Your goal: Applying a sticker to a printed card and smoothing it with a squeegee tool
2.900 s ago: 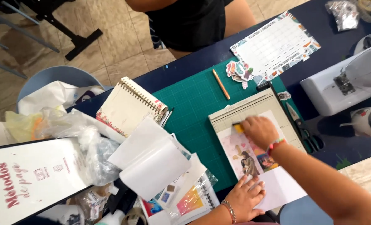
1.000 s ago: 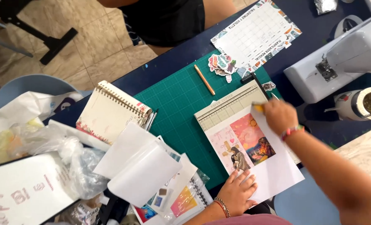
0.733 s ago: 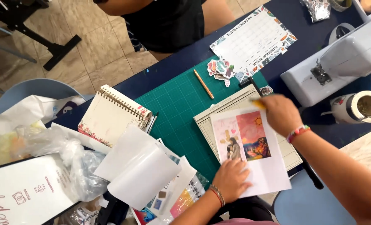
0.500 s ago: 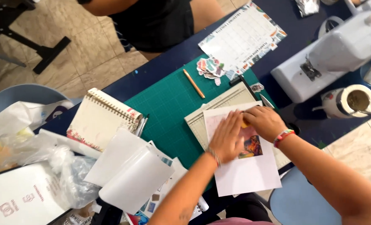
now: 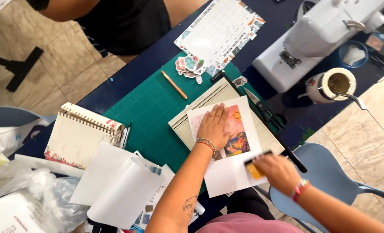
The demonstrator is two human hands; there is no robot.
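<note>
Pressing flat, left hand (image 5: 213, 127) open on the glossy rectangular printed sheet (image 5: 228, 146), lying lengthwise across the beige paper trimmer (image 5: 200, 105). Gripping the trimmer's yellow slider (image 5: 256, 170), right hand (image 5: 278, 172) closed at the sheet's near edge.

A matt white paper sheet with a colourful printed picture (image 5: 237, 133) lies on a smooth cream paper trimmer board (image 5: 209, 103), probably plastic, over the matt green gridded cutting mat (image 5: 151, 112), near a wooden pencil (image 5: 174, 85), metal-bladed scissors (image 5: 263, 110) and a glossy white plastic sewing machine (image 5: 325, 34).
</note>
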